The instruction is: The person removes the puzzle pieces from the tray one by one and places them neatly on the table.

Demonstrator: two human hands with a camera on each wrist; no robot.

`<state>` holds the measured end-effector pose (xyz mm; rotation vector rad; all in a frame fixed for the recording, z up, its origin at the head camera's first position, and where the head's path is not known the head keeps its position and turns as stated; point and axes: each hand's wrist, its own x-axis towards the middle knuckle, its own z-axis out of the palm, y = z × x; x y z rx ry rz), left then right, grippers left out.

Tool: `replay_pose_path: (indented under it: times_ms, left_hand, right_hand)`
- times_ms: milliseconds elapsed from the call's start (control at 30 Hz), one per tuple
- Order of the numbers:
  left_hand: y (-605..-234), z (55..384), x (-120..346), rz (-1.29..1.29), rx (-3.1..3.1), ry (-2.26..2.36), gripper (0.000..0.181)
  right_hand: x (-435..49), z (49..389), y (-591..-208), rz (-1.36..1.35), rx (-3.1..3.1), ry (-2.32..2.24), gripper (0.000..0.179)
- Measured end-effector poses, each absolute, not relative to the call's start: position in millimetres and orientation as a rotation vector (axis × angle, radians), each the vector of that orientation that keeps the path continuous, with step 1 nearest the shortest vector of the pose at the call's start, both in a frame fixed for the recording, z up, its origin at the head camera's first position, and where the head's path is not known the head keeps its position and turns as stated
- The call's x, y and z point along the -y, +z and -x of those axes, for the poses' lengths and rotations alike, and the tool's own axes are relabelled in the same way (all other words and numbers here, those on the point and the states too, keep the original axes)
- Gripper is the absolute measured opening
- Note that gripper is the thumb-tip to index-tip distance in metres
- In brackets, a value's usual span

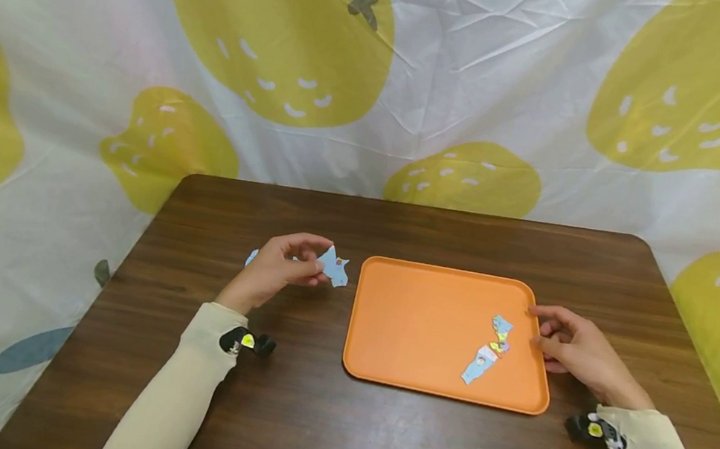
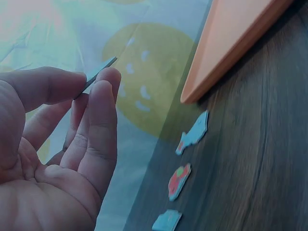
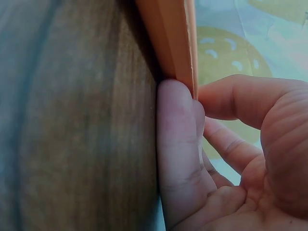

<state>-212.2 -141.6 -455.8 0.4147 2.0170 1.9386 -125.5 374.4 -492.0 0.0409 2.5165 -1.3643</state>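
My left hand (image 1: 277, 263) pinches a light-blue jigsaw piece (image 1: 334, 268) with an uneven outline between thumb and fingers, above the table left of the orange tray (image 1: 414, 328). Edge-on in the left wrist view, that piece looks thin and flat. At the tray's right side, my right hand (image 1: 580, 353) grips the rim, its thumb at the top edge and fingers against the outer wall. Several pieces (image 1: 479, 365) in blue, yellow and purple lie in a slanting row on the tray's right half.
On the wooden table (image 1: 400, 447), beyond my left hand and partly hidden by it in the head view, lie more pieces: a blue one (image 2: 196, 130), a red-and-green one (image 2: 179, 182) and another blue one (image 2: 167, 221). A lemon-print cloth (image 1: 475, 59) hangs behind the table.
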Motion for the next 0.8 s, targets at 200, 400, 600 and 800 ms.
replay_pose_path:
  times_ms: [200, 400, 600, 800]
  left_hand:
    - [-453.9, 210.4, 156.7, -0.389, -2.053, 1.935, 0.045]
    - [-454.4, 210.2, 175.0, -0.331, -2.058, 1.956, 0.046]
    - [-459.7, 212.2, 196.3, -0.285, -2.057, 1.979, 0.047]
    - [-465.7, 214.5, 216.9, -0.268, -2.096, 1.975, 0.047]
  right_hand:
    - [-373.9, 124.4, -490.6, -0.04, -2.504, -1.38, 0.061]
    - [-372.8, 122.8, -488.7, -0.019, -2.51, -1.389, 0.06]
    - [-373.3, 123.1, -487.3, 0.0, -2.496, -1.406, 0.06]
    - [-374.4, 123.2, -487.5, -0.006, -2.497, -1.415, 0.06]
